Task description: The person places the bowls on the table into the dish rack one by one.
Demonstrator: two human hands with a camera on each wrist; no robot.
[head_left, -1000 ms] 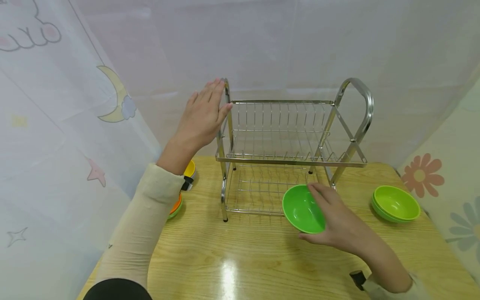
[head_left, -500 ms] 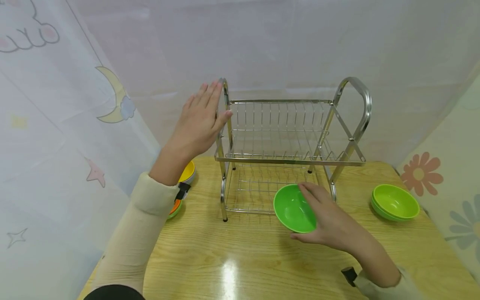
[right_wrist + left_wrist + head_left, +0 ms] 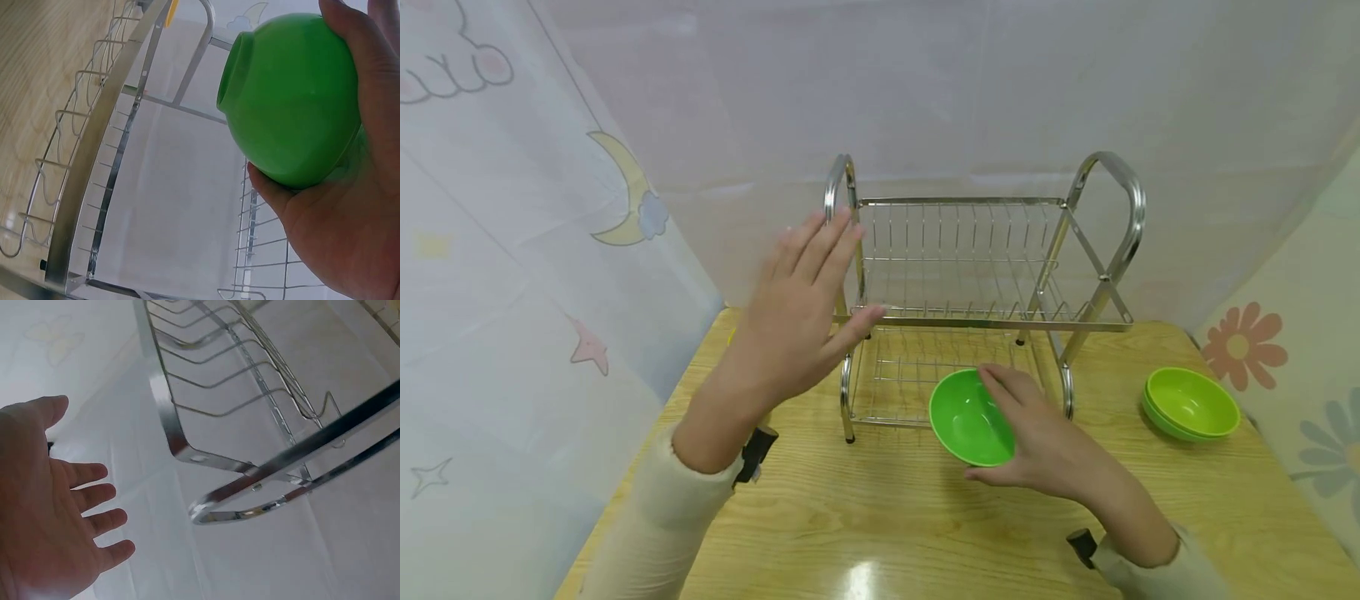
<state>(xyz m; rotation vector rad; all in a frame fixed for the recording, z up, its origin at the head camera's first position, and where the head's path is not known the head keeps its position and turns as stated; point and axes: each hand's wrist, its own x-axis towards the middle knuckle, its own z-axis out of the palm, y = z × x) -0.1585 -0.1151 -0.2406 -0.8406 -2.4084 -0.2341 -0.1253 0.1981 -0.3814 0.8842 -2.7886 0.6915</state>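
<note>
My right hand (image 3: 1045, 454) grips a bright green bowl (image 3: 966, 421) by its right side, thumb low and fingers over the upper rim. The bowl is tilted, its hollow side toward the head camera, in front of the lower tier of a chrome two-tier dish rack (image 3: 985, 323). In the right wrist view the underside of the bowl (image 3: 294, 100) shows, with its foot ring at left. My left hand (image 3: 790, 325), fingers straight and thumb spread, is before the rack's left end. The left wrist view shows that hand (image 3: 56, 512) apart from the rack, holding nothing.
Two nested green bowls (image 3: 1191, 408) stand on the wooden table (image 3: 925, 533) to the right of the rack. A sliver of something yellow (image 3: 731, 336) shows behind my left hand. Patterned cloth (image 3: 625, 333) hangs around the table's back and sides.
My left hand has come away from the rack's left handle, moving down and nearer. My right hand has carried the green bowl leftward. Bowls at left are now hidden behind the left arm.
</note>
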